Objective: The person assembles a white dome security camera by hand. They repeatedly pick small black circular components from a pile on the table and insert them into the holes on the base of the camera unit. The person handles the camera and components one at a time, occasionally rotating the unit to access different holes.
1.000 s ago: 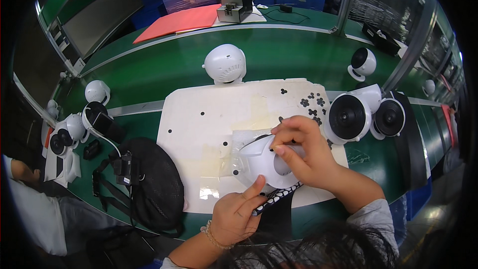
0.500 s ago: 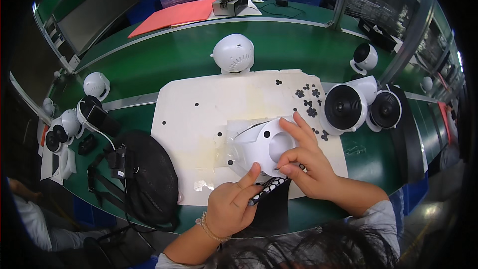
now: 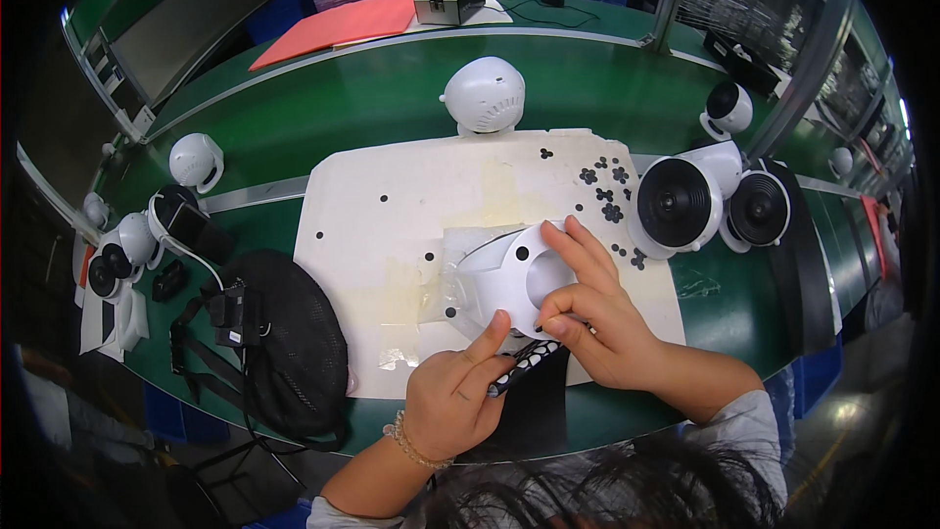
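A smooth white plastic base [image 3: 494, 274] with a round opening lies tilted on clear wrap on the cardboard. One round black pad [image 3: 522, 254] sits on its upper rim. My left hand [image 3: 452, 397] grips a black pad sheet [image 3: 534, 362] with white round gaps, its index finger reaching up to the base's lower edge. Over the base's right side, my right hand [image 3: 602, 318] pinches thumb and index finger together, and a small dark piece, probably a black pad, shows at their tips. Its other fingers stretch along the base's top edge.
Loose black pads [image 3: 612, 212] are scattered over the cardboard sheet [image 3: 352, 167]. Round white devices with black fronts [image 3: 676, 204] stand at the right. Another white device [image 3: 485, 95] stands beyond the cardboard. A black mesh bag [image 3: 294, 343] and cables lie left.
White devices on the far green strip have shifted right, the middle one most. Both hands keep nearly the same pose; the view has tipped slightly.
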### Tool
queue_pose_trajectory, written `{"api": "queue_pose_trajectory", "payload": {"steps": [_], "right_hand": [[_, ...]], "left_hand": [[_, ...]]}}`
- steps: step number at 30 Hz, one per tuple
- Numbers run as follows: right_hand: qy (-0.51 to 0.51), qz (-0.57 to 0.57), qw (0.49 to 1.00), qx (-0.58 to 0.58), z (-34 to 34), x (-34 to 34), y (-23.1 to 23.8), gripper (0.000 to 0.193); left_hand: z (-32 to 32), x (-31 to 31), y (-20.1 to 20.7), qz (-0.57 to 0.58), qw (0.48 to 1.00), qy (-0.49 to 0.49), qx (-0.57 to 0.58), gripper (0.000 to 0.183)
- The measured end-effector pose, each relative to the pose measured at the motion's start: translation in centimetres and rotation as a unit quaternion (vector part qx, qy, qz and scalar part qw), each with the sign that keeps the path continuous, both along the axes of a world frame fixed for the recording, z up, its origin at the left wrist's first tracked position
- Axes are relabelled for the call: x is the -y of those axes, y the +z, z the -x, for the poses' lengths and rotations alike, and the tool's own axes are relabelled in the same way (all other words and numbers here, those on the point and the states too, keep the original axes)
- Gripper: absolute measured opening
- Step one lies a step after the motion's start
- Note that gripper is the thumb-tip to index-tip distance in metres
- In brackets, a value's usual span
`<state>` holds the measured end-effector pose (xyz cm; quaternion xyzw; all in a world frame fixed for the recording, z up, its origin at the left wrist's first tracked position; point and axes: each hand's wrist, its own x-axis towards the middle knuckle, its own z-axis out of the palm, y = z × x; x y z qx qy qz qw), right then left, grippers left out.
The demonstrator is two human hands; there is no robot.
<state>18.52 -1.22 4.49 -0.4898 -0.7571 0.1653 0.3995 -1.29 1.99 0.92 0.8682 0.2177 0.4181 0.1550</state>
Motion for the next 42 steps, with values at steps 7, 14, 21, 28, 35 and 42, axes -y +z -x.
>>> {"api": "queue_pose_trajectory", "payload": {"steps": [7, 14, 21, 28, 35, 42], "right_hand": [[-0.031, -0.084, 0.993, 0.078, -0.5, 0.4, -0.7, 0.011], [-0.072, -0.203, 0.96, 0.178, -0.3, 2.1, -0.5, 0.025], [0.038, -0.228, 0.96, 0.156, 1.3, 1.3, 0.3, 0.01], [-0.068, -0.006, 0.994, -0.088, -2.5, 1.4, -1.1, 0.008], [-0.058, 0.023, 0.996, -0.067, -2.7, 1.2, -1.4, 0.011], [-0.077, -0.014, 0.997, -0.021, -2.6, 1.3, -1.6, 0.011]], "left_hand": [[-0.1, 0.0, -0.1, 0.005, 1.0, -0.001, 0.004, 0.027], [-0.1, 0.0, -0.3, -0.005, 1.0, 0.001, 0.014, 0.026], [0.0, -0.1, -0.3, -0.016, 1.0, 0.005, -0.004, 0.026], [-0.1, 0.1, 0.0, -0.014, 1.0, 0.013, -0.004, 0.024], [-0.1, 0.1, -0.3, -0.013, 1.0, 0.016, -0.009, 0.023], [-0.2, 0.2, -0.3, -0.013, 1.0, 0.02, -0.009, 0.024]]}}
